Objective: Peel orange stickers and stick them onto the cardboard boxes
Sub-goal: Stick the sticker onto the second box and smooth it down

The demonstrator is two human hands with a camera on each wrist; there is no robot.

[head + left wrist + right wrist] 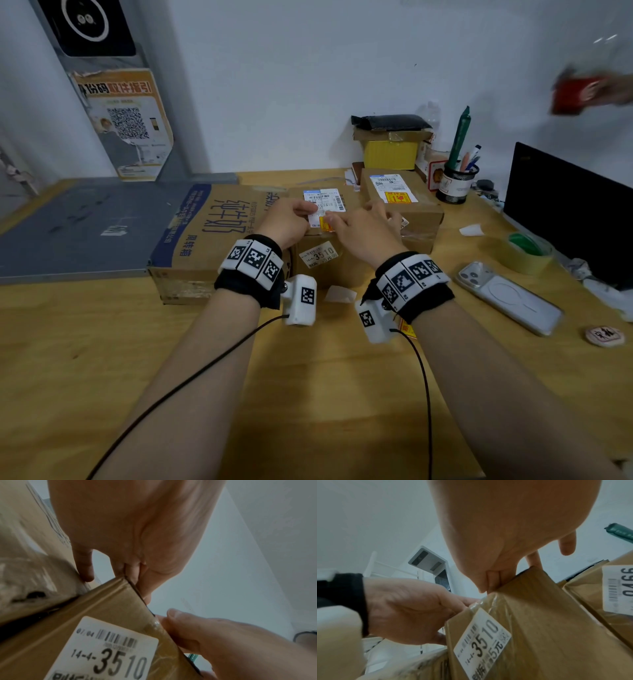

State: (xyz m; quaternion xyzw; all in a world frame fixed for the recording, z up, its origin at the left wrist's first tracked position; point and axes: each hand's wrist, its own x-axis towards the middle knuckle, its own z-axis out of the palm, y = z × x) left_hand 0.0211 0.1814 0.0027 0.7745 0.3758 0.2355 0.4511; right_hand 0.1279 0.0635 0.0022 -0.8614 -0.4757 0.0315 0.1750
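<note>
The middle cardboard box (322,270), with a white "3510" label on its front, stands between a large flat box (205,233) and a right box (421,212). An orange sticker (324,225) lies at the near edge of the middle box's top, partly covered by fingers. My left hand (291,221) rests on the top beside it, thumb on the white shipping label. My right hand (356,226) presses a fingertip on the sticker. In the wrist views the fingers of the left hand (133,534) and the right hand (513,534) reach over the box's top edge. The right box carries its own orange sticker (396,197).
A white backing scrap (340,294) and an orange sticker sheet (407,330) lie under my wrists. On the right are a phone (510,298), a tape roll (529,253), a pen cup (457,183) and a dark monitor (565,205). Another person's hand holds a red object (579,94) at the top right.
</note>
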